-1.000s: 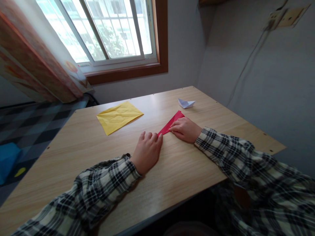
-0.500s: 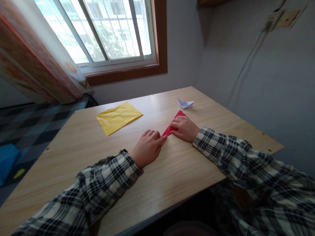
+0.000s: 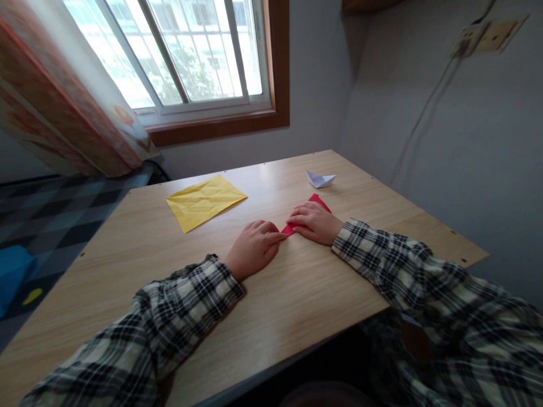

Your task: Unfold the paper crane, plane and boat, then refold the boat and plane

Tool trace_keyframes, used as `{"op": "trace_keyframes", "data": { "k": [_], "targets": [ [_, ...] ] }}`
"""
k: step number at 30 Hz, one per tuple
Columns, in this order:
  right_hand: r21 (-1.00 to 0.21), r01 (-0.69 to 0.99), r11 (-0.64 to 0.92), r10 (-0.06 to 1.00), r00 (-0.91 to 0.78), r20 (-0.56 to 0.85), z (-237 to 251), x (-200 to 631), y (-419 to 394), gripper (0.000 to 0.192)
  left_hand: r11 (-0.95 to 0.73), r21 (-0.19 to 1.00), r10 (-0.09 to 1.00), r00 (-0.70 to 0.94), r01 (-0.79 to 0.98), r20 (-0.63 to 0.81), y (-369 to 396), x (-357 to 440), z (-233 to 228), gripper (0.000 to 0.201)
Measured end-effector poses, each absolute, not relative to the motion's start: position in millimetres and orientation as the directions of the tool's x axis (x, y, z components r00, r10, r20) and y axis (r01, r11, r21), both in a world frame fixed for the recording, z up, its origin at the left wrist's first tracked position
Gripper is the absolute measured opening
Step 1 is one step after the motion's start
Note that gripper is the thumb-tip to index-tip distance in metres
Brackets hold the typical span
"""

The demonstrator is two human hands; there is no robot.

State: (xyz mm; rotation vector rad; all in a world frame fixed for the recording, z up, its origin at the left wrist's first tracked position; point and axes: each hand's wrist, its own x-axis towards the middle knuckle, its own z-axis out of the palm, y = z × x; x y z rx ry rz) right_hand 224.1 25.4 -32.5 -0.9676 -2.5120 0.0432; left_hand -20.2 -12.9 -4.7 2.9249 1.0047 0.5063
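A red folded paper (image 3: pixel 289 229) lies on the wooden table between my hands, mostly covered by the right one. At its near left corner, my left hand (image 3: pixel 257 246) is closed, with thumb and forefinger pinching the tip. My right hand (image 3: pixel 315 221) rests over the middle of the paper, its fingers bent together and holding it against the tabletop. A red edge shows beyond the right knuckles. The part beneath the right palm is hidden.
A white paper boat (image 3: pixel 320 180) stands beyond my right hand. Creased yellow paper (image 3: pixel 206 202) lies at the table's far left. The wooden table (image 3: pixel 263 328) ends near a wall with a plugged-in socket (image 3: pixel 470 40). Left of it is a checked surface with a blue object (image 3: pixel 14 274).
My right hand's fingers have slid slightly left along the red paper, covering more of its middle. The paper's far end has turned a little to the right. My left hand stays at the corner.
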Motion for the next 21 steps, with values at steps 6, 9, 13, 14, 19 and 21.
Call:
{"op": "trace_keyframes", "data": {
  "k": [6,9,13,14,19,21],
  "targets": [
    [-0.194,0.636,0.747,0.652,-0.642,0.403,-28.7,223.3,22.6,0.028,-0.771,0.225,0.636,0.698,0.596,0.328,-5.7,-21.5,-9.3,0.028],
    [-0.196,0.641,0.742,0.658,-0.639,0.398,-28.5,223.1,22.5,0.029,-0.761,0.271,0.649,0.678,0.590,0.345,-4.0,-22.5,-9.9,0.026],
    [-0.199,0.638,0.744,0.656,-0.640,0.400,-29.0,223.4,23.0,0.027,-0.738,0.306,0.674,0.646,0.601,0.358,-2.8,-22.8,-10.6,0.025],
    [-0.200,0.637,0.744,0.655,-0.640,0.402,-29.0,223.4,23.0,0.026,-0.730,0.307,0.683,0.635,0.610,0.362,-2.5,-22.7,-11.0,0.025],
    [-0.205,0.639,0.741,0.659,-0.635,0.402,-29.1,223.6,23.2,0.025,-0.732,0.286,0.681,0.637,0.619,0.362,0.2,-22.9,-13.9,0.029],
    [-0.207,0.640,0.740,0.661,-0.634,0.402,-29.2,223.6,23.7,0.024,-0.741,0.278,0.671,0.651,0.611,0.355,0.9,-23.2,-14.5,0.029]
  ]
}}
